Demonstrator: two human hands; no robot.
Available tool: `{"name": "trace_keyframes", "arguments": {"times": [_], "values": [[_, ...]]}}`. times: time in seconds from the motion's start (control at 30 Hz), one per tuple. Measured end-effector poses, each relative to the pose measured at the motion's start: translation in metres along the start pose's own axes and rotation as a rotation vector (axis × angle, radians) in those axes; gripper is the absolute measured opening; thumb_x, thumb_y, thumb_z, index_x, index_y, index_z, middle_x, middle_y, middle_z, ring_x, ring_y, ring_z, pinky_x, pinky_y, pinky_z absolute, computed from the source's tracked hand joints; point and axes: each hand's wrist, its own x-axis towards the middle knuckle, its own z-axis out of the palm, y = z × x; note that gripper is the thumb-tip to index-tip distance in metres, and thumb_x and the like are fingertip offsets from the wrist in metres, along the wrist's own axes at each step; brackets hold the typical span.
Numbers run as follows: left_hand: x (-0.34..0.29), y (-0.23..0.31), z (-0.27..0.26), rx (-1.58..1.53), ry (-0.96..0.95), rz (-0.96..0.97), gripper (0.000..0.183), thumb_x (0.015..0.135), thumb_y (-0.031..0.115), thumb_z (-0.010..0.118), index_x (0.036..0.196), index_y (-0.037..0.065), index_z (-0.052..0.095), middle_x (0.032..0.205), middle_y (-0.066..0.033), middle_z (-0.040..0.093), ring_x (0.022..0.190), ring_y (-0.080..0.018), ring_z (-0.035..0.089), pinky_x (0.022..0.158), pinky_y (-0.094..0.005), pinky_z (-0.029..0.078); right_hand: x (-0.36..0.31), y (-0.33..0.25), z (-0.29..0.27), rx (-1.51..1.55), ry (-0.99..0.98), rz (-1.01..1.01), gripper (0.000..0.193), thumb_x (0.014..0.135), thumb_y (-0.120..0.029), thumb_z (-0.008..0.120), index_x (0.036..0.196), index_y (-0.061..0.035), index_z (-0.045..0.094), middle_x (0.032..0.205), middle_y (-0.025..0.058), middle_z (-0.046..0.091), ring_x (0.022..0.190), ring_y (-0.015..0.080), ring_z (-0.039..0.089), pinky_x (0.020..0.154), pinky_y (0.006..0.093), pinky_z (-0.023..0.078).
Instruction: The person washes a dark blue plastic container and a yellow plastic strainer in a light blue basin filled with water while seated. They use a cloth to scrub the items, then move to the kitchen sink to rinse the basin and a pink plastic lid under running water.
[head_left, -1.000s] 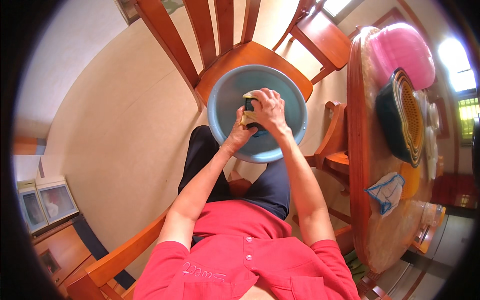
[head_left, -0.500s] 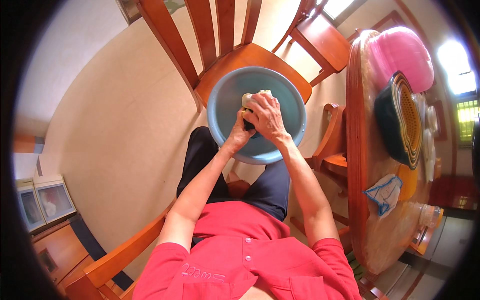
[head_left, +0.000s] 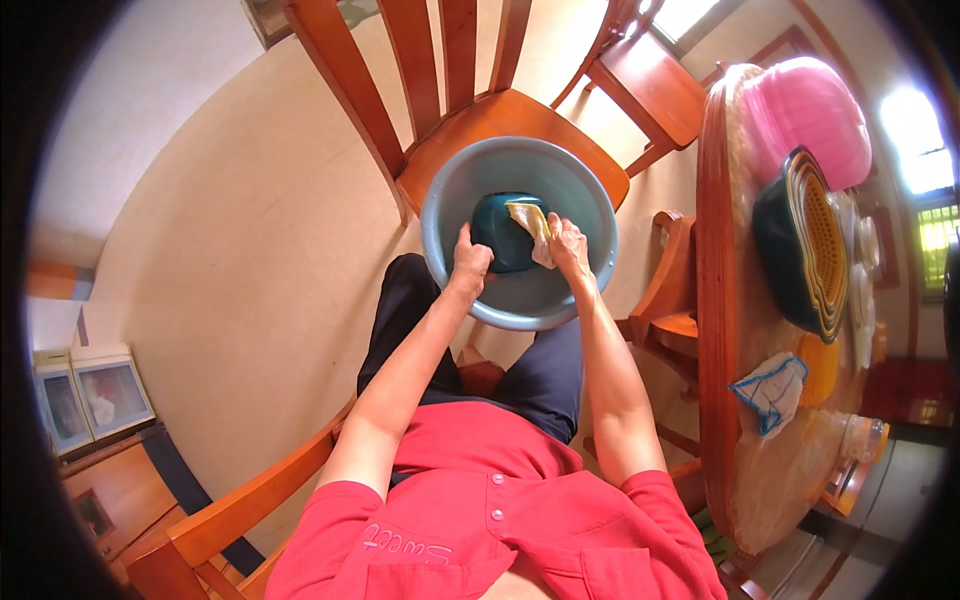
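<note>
A large grey-blue basin [head_left: 440, 270] rests at the front of a wooden chair seat, just beyond my knees. Inside it is a dark teal bowl [head_left: 497, 245], tilted, its left edge gripped by my left hand [head_left: 471, 258]. My right hand [head_left: 569, 245] pinches a white cloth [head_left: 543, 240] with a yellow border, which hangs against the right side of the bowl. Whether there is water in the basin I cannot tell.
The basin's wooden chair [head_left: 520, 115] faces me. On the right, a wooden table [head_left: 715, 400] holds a pink tub [head_left: 810, 115], nested colanders [head_left: 800, 240] and a blue-edged cloth [head_left: 772, 388]. Another chair [head_left: 665, 290] stands by the table.
The cloth was bunched between both hands; now only my right hand has it, partly spread. My hands have moved apart, and my left hand now holds the teal bowl, which shows more fully.
</note>
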Motion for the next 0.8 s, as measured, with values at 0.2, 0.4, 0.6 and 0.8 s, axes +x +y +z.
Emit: {"name": "trace_keyframes", "arguments": {"times": [0.2,0.4,0.6,0.8], "values": [[-0.012,0.011,0.015,0.052,0.046,-0.044,0.098,0.071,0.031,0.073,0.141,0.008,0.008,0.133,-0.0199,0.035,0.113,-0.0377,0.044,0.072,-0.0532,0.048,-0.021,0.02,0.002,-0.248,-0.114,-0.1,0.048,0.093,-0.04,0.03,0.098,-0.0011,0.058,0.096,0.024,0.059,0.093,0.0411,0.056,0.082,0.0478,0.044],[-0.004,0.002,0.013,0.001,0.169,-0.121,0.091,0.073,0.028,0.072,0.138,0.006,0.012,0.127,-0.0219,0.04,0.104,-0.0363,0.051,0.069,-0.0539,0.05,-0.071,-0.016,0.03,0.012,0.055,-0.049,0.061,0.085,-0.039,0.052,0.122,0.0072,0.037,0.118,0.0369,0.036,0.105,0.0509,0.041,0.09,0.0527,0.036],[-0.011,0.01,0.013,-0.053,0.16,-0.213,0.09,0.074,0.028,0.071,0.138,0.009,0.01,0.126,-0.0212,0.042,0.1,-0.0358,0.053,0.07,-0.06,0.043,-0.088,-0.052,0.023,-0.368,0.044,-0.314,0.053,0.066,-0.014,0.069,0.111,0.0015,0.046,0.12,0.025,0.037,0.103,0.0419,0.041,0.082,0.0484,0.042],[-0.011,0.011,0.013,0.044,0.136,-0.223,0.084,0.075,0.03,0.071,0.135,0.01,0.016,0.13,-0.0196,0.039,0.112,-0.0373,0.044,0.075,-0.059,0.041,-0.062,-0.019,-0.001,-0.202,0.046,-0.222,0.035,0.074,-0.012,0.06,0.104,0.0004,0.046,0.106,0.021,0.045,0.093,0.04,0.049,0.079,0.0474,0.043]]}}
